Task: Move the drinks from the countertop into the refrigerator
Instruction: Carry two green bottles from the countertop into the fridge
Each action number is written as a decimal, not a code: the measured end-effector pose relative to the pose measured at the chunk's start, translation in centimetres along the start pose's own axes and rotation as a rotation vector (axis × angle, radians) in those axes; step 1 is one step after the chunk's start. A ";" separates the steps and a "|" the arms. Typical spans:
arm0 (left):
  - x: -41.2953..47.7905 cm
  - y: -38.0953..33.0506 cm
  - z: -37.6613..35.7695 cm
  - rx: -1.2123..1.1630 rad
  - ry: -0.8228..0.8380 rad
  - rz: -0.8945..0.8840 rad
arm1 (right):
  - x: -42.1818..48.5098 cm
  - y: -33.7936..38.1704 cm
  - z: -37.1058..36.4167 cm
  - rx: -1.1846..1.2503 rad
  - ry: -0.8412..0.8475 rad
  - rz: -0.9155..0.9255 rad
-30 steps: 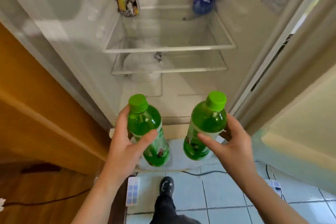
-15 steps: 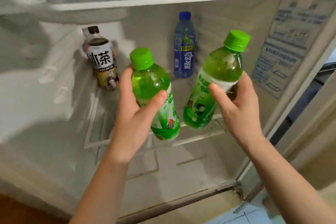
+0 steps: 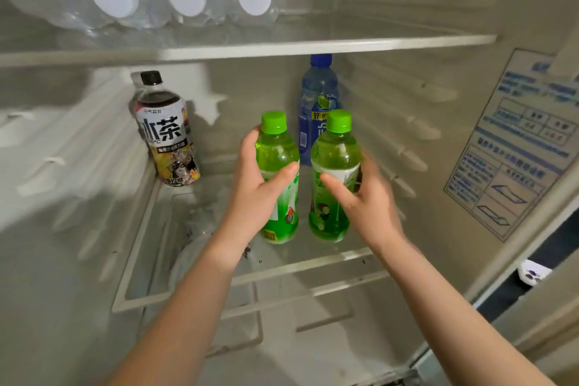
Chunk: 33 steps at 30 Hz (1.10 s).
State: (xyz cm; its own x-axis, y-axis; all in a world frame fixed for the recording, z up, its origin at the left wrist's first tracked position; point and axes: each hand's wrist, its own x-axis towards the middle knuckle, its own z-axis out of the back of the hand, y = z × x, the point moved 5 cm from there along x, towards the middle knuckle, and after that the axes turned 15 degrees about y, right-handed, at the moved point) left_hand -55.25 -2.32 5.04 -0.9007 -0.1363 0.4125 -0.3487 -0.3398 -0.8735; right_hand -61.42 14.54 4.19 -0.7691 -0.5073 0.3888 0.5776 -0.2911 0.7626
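Both hands, left hand point(image 3: 255, 194) and right hand point(image 3: 368, 197), each wrapped a green bottle point(image 3: 277, 178) upright, apparently lowering the pair onto the glass shelf point(image 3: 282, 266) for stable standing.

1. Left of the left hand point(image 3: 255, 197), the pale refrigerator wall point(image 3: 62, 166) carries moulded shelf ribs and bright patches of light.
2. Above both hands, a white-edged glass shelf point(image 3: 313, 46) spans from side to side.
3. Right of the right hand point(image 3: 369, 210), a blue-printed sticker point(image 3: 513, 147) covers the wall.
4. Further right, a dark gap point(image 3: 560, 244) shows.
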 end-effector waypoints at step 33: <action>7.1 9.6 -2.2 0.337 0.027 0.292 | 7.5 -7.2 -2.9 -0.124 -0.037 -0.195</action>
State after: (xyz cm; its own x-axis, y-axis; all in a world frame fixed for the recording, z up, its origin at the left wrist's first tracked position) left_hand -65.57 -4.53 -0.98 -0.9570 -0.2486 0.1497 0.0217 -0.5759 -0.8173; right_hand -70.55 10.48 0.06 -0.8778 -0.4019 0.2605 0.4442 -0.4798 0.7566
